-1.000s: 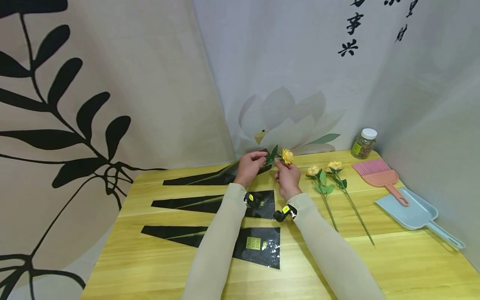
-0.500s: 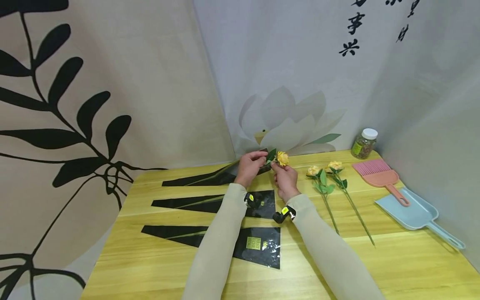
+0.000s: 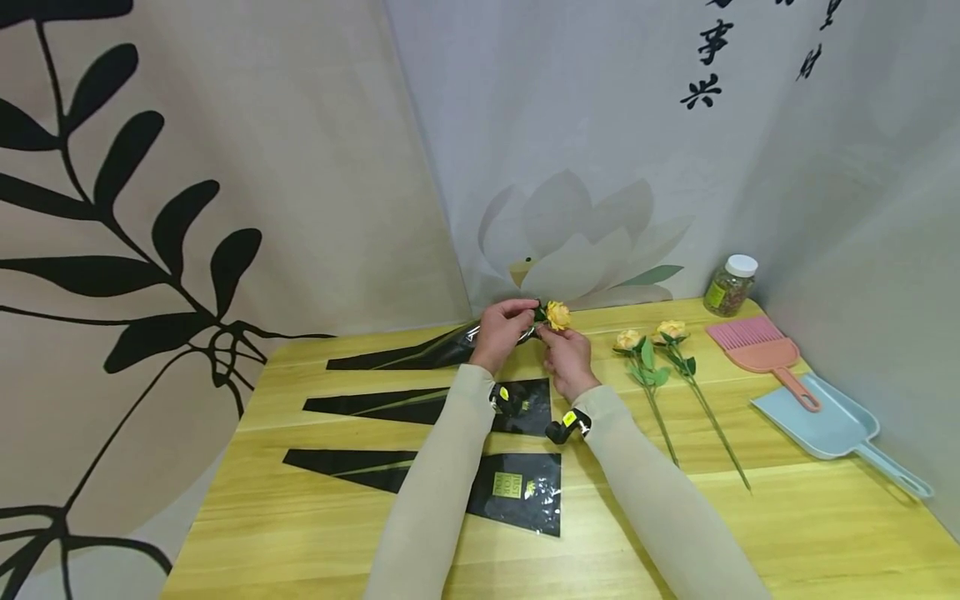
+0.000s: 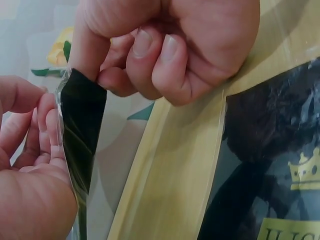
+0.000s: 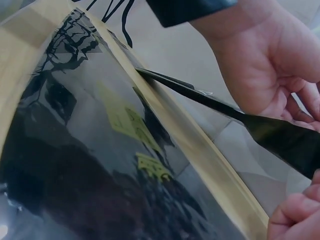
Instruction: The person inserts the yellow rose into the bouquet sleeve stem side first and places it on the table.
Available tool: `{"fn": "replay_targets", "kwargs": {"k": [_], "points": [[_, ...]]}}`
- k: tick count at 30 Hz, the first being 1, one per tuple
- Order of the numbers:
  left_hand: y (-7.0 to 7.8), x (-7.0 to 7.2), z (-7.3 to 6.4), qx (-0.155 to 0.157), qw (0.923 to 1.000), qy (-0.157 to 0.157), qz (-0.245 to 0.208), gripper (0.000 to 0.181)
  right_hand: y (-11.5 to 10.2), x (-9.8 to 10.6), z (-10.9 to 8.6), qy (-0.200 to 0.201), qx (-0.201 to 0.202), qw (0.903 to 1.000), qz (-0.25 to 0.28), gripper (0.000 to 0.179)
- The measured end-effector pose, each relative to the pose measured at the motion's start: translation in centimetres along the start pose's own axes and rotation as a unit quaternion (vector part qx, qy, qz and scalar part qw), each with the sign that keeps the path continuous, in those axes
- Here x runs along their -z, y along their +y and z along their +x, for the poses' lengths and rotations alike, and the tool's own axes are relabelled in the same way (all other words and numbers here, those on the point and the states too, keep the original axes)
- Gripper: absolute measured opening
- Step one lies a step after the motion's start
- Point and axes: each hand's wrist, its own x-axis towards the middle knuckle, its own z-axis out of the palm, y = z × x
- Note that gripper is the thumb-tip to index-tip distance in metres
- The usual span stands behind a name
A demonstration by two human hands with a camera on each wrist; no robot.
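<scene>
We see the left hand [image 3: 501, 335] pinching the far black sleeve [image 3: 438, 351], the right hand [image 3: 570, 358] apparently gripping the rose [image 3: 558, 315] at that sleeve's mouth; leaves [image 3: 540, 313] snagging there could crumple it

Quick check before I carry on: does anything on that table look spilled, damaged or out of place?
I see no spill or damage. The one mild oddity is at the far right: the pink hand brush has its handle lying over the blue dustpan; cleaning tools look out of place near yellow roses.
</scene>
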Motion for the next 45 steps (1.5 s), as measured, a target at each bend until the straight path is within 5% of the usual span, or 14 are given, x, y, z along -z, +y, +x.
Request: {"fn": "replay_targets", "kwargs": {"k": [14,18,25,32,45], "points": [[0.1,0.2,-0.3,-0.005,0.9998,-0.012,-0.011,0.021,0.3,-0.3,0.0,-0.016,-0.02,0.9997,0.002,0.012],[-0.3,0.5,-0.4,-0.003,0.9998,-0.016,-0.008,0.025,0.2,0.0,-0.2,-0.035,-0.017,0.9986,-0.036,0.012],[-0.3,0.6,-0.6,-0.012,0.9996,-0.026,0.005,0.029,-0.1,0.9,-0.3,-0.024,0.03,0.9903,-0.134,0.048],[-0.6,0.6,-0.3,-0.011,0.9997,-0.022,-0.001,0.024,-0.7,1.4,0.1,-0.021,0.063,0.9913,-0.113,0.076],[-0.2,1.1,-0.2,-0.003,0.9989,-0.011,0.046,0.021,-1.4,2.5,0.0,0.031,0.108,0.9878,-0.108,0.038]]}}
